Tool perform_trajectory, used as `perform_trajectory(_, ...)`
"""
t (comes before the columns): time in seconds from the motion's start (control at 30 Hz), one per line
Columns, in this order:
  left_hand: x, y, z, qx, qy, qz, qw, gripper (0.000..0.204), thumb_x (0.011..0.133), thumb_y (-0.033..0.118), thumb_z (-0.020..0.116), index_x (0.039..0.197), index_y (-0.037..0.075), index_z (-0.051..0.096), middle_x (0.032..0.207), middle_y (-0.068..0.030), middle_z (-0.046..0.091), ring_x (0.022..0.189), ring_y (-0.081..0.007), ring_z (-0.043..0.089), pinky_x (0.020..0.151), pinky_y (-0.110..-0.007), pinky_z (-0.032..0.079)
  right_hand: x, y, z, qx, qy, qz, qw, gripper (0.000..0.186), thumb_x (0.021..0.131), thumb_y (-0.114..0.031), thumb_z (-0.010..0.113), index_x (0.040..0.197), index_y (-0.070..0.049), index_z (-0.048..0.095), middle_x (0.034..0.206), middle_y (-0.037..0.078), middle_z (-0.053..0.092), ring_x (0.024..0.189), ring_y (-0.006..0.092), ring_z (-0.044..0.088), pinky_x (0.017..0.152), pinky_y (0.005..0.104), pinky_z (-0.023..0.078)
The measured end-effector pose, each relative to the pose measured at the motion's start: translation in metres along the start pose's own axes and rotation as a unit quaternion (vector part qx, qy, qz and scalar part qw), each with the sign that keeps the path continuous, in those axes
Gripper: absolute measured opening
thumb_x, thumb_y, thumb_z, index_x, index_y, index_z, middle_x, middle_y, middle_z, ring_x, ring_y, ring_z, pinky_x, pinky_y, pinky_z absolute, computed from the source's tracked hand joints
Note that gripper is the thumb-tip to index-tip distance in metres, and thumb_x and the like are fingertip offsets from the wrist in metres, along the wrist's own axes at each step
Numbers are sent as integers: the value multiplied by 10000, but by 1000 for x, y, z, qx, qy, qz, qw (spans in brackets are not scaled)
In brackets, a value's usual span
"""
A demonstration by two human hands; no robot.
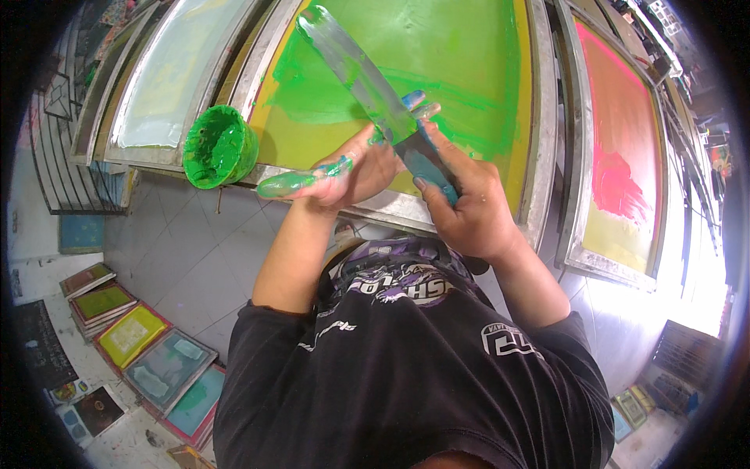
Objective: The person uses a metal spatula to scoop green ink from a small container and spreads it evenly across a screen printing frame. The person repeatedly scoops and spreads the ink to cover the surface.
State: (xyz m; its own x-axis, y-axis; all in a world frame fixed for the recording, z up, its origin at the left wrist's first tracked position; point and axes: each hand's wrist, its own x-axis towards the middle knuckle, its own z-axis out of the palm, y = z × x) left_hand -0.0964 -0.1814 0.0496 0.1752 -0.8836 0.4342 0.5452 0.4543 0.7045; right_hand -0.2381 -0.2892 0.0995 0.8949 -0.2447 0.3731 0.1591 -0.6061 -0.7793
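My right hand [469,195] grips the dark, blue-smeared handle of a long metal blade [344,66] streaked with green ink, angled up and leftward. My left hand [348,176] lies palm up behind and beneath the blade, fingers stretched out and thumb sticking out leftward, smeared green and blue; the blade crosses its fingers, and whether they touch is unclear. Under both hands is a framed screen [469,86] coated in green ink over yellow mesh. A green-coated tub [220,147] stands left of my left hand, by the frame's edge.
A pale screen [164,70] lies at left, a pink-inked screen [617,180] at right. Wire racks [58,156] stand far left. Several small coloured screens [133,332] lie in a row at lower left, beside the tiled floor [180,266]; more lie at lower right [629,410].
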Motion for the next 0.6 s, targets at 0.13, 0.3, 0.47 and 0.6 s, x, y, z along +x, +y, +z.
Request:
perform_trajectory(0.13,2,5,3,60,46,-63,995,1294,554,801,593,1425,-19,101,1489,-167,141,1374,-265,165,1117,-416,132,-3,1,5,12,25,-13,1000,573,713,37,592,1268,34,451,960,282,595,895,401,604,779,369,481)
perform_trajectory(0.3,4,-3,-8,53,36,-75,995,1267,553,772,625,1442,35,101,1489,-134,164,1367,-274,191,1093,-421,208,-3,-6,10,58,-1,10,998,568,724,38,592,1269,58,435,909,281,602,842,391,621,738,356,489)
perform_trajectory(0.47,11,2,-13,78,-13,-67,995,1090,692,705,573,1452,89,94,1491,-113,168,1353,-252,229,1076,-404,241,-3,-15,11,133,-38,44,989,544,739,37,591,1259,73,437,913,282,602,830,346,642,726,328,487)
perform_trajectory(0.6,17,0,-12,97,98,-150,979,851,827,631,468,1458,197,96,1489,-60,193,1343,-229,245,1076,-436,209,-11,-16,11,172,-60,18,983,554,733,52,596,1263,70,439,1021,283,595,915,330,632,789,311,469)
